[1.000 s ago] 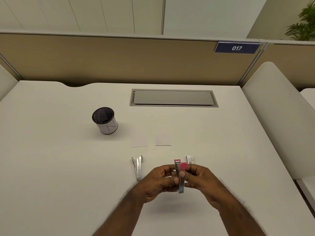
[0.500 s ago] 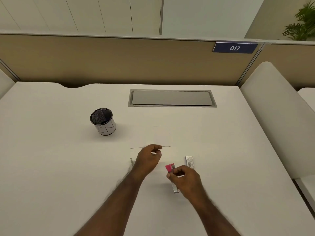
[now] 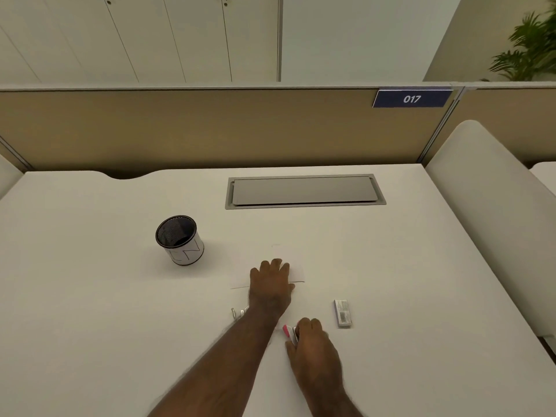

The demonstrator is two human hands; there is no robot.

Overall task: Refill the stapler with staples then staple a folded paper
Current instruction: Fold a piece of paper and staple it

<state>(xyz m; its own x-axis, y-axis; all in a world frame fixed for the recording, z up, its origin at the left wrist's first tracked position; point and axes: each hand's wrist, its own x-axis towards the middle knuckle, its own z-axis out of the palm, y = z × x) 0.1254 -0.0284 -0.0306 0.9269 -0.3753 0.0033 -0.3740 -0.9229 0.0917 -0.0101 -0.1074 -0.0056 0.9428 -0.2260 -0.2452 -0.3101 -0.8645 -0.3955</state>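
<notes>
White desk: left hand flat on paper; right hand gripping half-hidden pink stapler.

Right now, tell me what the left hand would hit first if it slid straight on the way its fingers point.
Only paper: the left hand lies on it. Beyond, bare desk up to the cable tray, apparently.

We are in an office: a white desk walled by a tan cubicle partition bearing a blue sign marked 017, cabinets beyond, a cable hatch at the far side.
</notes>
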